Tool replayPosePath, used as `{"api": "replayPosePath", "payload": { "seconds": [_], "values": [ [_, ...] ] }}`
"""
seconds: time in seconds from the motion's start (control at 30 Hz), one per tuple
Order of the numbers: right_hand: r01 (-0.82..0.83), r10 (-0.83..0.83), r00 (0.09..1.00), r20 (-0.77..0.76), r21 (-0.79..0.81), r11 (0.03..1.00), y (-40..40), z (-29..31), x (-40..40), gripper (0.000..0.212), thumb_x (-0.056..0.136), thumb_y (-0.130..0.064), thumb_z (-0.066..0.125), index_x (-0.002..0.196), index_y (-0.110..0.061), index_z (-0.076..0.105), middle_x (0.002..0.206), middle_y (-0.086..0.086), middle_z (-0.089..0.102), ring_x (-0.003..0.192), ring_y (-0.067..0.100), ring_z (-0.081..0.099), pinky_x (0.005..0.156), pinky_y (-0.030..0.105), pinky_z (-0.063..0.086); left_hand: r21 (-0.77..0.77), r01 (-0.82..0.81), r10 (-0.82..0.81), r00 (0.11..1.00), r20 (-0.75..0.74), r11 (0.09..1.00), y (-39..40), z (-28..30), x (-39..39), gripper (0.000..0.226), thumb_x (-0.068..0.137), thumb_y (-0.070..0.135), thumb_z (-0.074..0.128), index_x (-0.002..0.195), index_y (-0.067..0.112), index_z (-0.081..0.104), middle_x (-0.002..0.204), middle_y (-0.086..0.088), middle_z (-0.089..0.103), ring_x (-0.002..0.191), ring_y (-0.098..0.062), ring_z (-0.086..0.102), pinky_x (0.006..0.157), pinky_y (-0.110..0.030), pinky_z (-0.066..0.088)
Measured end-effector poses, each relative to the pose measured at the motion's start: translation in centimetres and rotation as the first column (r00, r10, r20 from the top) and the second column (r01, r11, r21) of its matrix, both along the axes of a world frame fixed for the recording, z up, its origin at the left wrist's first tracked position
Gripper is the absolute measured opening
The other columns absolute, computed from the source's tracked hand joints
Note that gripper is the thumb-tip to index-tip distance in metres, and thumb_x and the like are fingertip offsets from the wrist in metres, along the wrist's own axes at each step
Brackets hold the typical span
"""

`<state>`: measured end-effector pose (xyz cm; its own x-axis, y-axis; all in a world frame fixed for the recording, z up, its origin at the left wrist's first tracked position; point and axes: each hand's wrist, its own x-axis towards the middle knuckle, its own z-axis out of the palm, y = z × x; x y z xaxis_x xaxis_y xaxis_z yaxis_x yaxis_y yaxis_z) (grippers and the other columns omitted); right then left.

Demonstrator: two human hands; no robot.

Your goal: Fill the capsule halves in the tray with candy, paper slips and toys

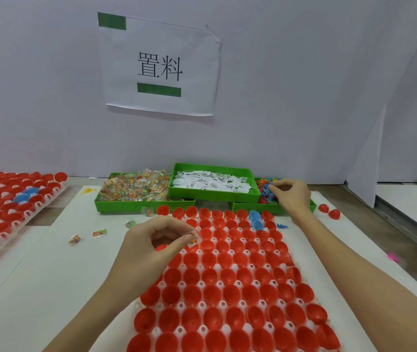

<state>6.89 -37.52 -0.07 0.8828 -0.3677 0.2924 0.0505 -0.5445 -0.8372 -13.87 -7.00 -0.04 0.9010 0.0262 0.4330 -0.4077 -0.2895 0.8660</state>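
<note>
The left hand (151, 240) hovers over the far left corner of the white tray (217, 283), its fingers (188, 238) pinching a small clear candy packet (193, 239) just above the red capsule halves (230, 293); part of the packet is hidden behind the fingertips. The right hand (291, 195) reaches far right into the green toy bin (273, 207), fingers curled into the heap of small coloured toys (265, 186). Whether they actually hold one cannot be told, since the pieces blur together there. The tray's near edge is cut off by the bottom of the frame, and its left rows sit under the left forearm.

Two blue halves (255, 219) stand out near the tray's far right corner. Behind the tray, the candy bin (136, 203) sits left, and the bin of paper slips (212, 195) in the middle overlaps both neighbours. Loose packets (99, 232) lie scattered on the white surface (49, 275) to the left. A second tray (4, 212) of halves runs off the left edge. Two loose red halves (329, 211) rest at the right. On the wall, a paper sign (160, 64) carries printed characters.
</note>
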Motion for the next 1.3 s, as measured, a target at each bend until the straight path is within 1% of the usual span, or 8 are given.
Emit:
{"api": "replayPosePath", "payload": {
  "seconds": [0.17,0.27,0.33,0.43,0.6,0.73,1.1,1.3],
  "values": [
    [-0.011,0.012,0.999,0.031,-0.049,0.999,0.0,0.7,-1.3,0.015,0.091,-0.023,0.077,0.100,-0.011,0.076,0.091,0.004,0.076,0.078,0.012,0.067,0.067,0.023,0.048,0.017,0.018,-0.018,1.000,0.010,1.000,-0.2,-0.2,0.0,0.013,0.082,0.020,0.081,0.089,0.031,0.080,0.091,0.005,0.078,0.086,-0.014,0.075,0.078,-0.019,0.058],
    [-0.066,0.064,0.994,0.091,0.020,0.998,1.1,1.6,-3.1,0.007,0.094,-0.024,0.073,0.097,-0.018,0.072,0.086,-0.003,0.076,0.077,0.004,0.069,0.065,0.021,0.054,0.004,0.024,-0.024,1.000,0.014,1.000,-0.3,-0.4,0.0,0.014,0.081,0.023,0.080,0.090,0.033,0.079,0.092,0.004,0.078,0.086,-0.016,0.076,0.080,-0.023,0.059],
    [-0.190,0.182,0.975,0.129,0.055,0.980,2.5,2.4,-5.0,0.003,0.095,-0.022,0.071,0.095,-0.024,0.069,0.083,-0.009,0.075,0.078,0.001,0.070,0.074,0.027,0.061,0.003,0.022,-0.022,1.000,0.013,1.000,-0.3,-0.5,0.0,0.015,0.082,0.022,0.081,0.091,0.033,0.079,0.092,0.004,0.078,0.088,-0.018,0.076,0.081,-0.026,0.060],
    [-0.429,0.422,0.891,0.166,0.004,0.903,4.8,3.5,-8.5,0.008,0.095,-0.018,0.072,0.098,-0.025,0.074,0.083,-0.008,0.078,0.079,0.004,0.073,0.073,0.025,0.061,0.003,0.024,-0.024,1.000,0.010,1.000,-0.5,-0.5,-0.1,0.017,0.083,0.018,0.082,0.091,0.033,0.080,0.092,0.005,0.079,0.089,-0.019,0.076,0.082,-0.028,0.060],
    [-0.679,0.691,0.720,0.064,-0.137,0.721,8.2,3.7,-14.1,0.011,0.088,-0.020,0.080,0.099,-0.023,0.081,0.085,-0.011,0.079,0.082,0.006,0.075,0.079,0.025,0.061,0.005,0.037,-0.037,0.999,0.027,0.999,-1.0,-0.3,-0.6,0.014,0.081,0.018,0.083,0.093,0.026,0.082,0.091,0.005,0.079,0.088,-0.017,0.076,0.082,-0.027,0.060],
    [-0.720,0.735,0.677,0.031,-0.178,0.670,8.9,3.8,-16.1,0.010,0.086,-0.019,0.082,0.096,-0.022,0.081,0.086,-0.012,0.078,0.084,0.004,0.075,0.080,0.026,0.061,-0.021,0.026,-0.025,0.999,0.044,0.999,-1.2,0.0,-0.7,0.015,0.081,0.013,0.083,0.092,0.022,0.079,0.090,0.005,0.079,0.086,-0.013,0.076,0.081,-0.022,0.059],
    [-0.845,0.839,0.535,-0.097,-0.061,0.532,7.7,4.3,-17.3,0.010,0.096,-0.018,0.072,0.099,-0.022,0.081,0.088,-0.003,0.079,0.082,0.014,0.076,0.079,0.027,0.061,0.012,-0.066,0.064,0.988,0.140,0.998,-2.4,-0.4,-1.7,0.016,0.083,0.017,0.083,0.095,0.025,0.077,0.091,0.010,0.077,0.090,-0.014,0.075,0.081,-0.023,0.058],
    [-0.862,0.862,0.497,-0.105,0.057,0.504,7.1,4.3,-17.1,0.010,0.084,-0.023,0.085,0.093,-0.023,0.079,0.088,0.002,0.079,0.084,0.018,0.077,0.078,0.024,0.059,0.013,-0.088,0.084,0.978,0.193,0.996,-3.5,-0.4,-2.6,0.015,0.084,0.020,0.080,0.096,0.027,0.075,0.092,0.011,0.076,0.091,-0.013,0.074,0.081,-0.019,0.057]
  ]
}}
